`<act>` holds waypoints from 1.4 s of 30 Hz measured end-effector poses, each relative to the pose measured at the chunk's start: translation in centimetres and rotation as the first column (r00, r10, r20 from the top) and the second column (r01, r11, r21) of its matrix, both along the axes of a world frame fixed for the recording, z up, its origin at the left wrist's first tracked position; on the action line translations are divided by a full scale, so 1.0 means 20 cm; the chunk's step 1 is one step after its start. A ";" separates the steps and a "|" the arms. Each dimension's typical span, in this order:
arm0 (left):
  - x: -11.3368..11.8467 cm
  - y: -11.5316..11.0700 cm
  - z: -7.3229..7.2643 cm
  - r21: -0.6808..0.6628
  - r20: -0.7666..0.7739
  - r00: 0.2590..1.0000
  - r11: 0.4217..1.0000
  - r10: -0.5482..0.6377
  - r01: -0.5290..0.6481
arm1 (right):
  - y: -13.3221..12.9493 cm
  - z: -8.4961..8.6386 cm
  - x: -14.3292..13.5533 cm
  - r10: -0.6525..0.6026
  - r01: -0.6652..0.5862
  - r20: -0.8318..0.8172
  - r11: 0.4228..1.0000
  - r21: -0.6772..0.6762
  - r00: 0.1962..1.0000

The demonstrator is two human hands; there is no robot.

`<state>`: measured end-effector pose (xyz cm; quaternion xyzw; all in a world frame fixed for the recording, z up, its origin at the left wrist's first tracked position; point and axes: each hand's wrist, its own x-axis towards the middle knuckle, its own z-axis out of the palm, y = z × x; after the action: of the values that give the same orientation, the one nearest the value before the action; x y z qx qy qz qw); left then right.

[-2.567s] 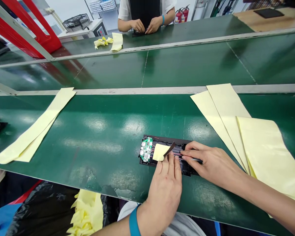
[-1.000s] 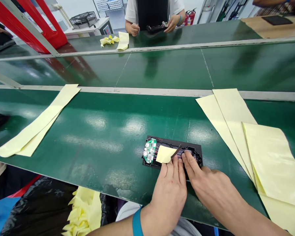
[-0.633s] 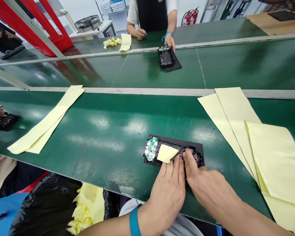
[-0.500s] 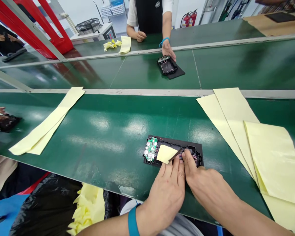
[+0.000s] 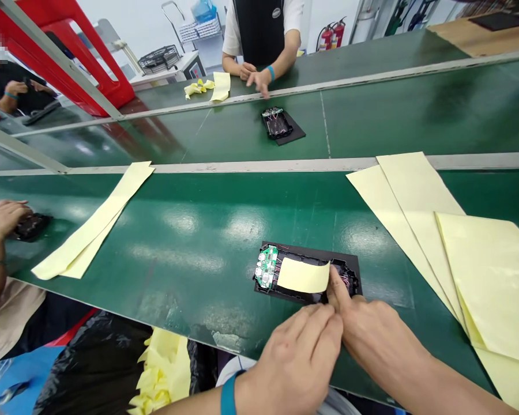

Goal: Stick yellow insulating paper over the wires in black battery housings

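On the green bench lies an open black plastic housing (image 5: 294, 253) with a green circuit board (image 5: 266, 266) at its left end and thin wires inside. A pale yellow paper strip (image 5: 305, 275) lies lengthwise over its middle, its right corner curling up. My right hand (image 5: 365, 323) has its index fingertip against that right end; the other fingers are curled and the thumb is hidden. Close beside it, my left hand (image 5: 305, 346) is closed, fingers pressed together, fingertips against the right hand at the housing's near edge. Whatever either hand may pinch is hidden.
Yellow sheets lie right (image 5: 488, 276) and yellow strips left (image 5: 95, 222). A co-worker's hand (image 5: 6, 219) rests on a black housing at far left. Opposite, a person's hand (image 5: 262, 80) hovers near another housing (image 5: 277, 124). A black bag (image 5: 95, 357) hangs below the near edge.
The yellow strip, folded over with a dark side showing, now lies nearly flat. My left hand has drawn back from the housing's middle towards me. The person opposite has let go of their housing.
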<state>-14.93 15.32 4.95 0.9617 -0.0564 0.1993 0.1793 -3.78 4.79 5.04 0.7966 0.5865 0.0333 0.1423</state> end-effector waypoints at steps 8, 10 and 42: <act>0.09 0.32 0.02 0.119 -0.365 0.922 0.976 -0.126 0.180 | 0.01 0.00 0.00 -0.044 0.045 -0.038 0.999 0.029 0.998; 0.11 0.33 0.00 0.130 -0.431 0.889 0.964 -0.157 0.233 | 0.01 0.00 0.00 -0.050 0.052 -0.052 0.998 0.035 0.997; 0.14 0.04 -0.10 0.436 -0.242 0.957 0.899 0.162 -0.042 | -0.07 -0.02 0.10 -0.019 0.028 -0.040 0.970 0.243 0.999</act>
<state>-12.03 16.06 2.92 0.9973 -0.0225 0.0571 -0.0396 -1.78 3.38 4.55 0.8155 0.5710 0.0883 0.0329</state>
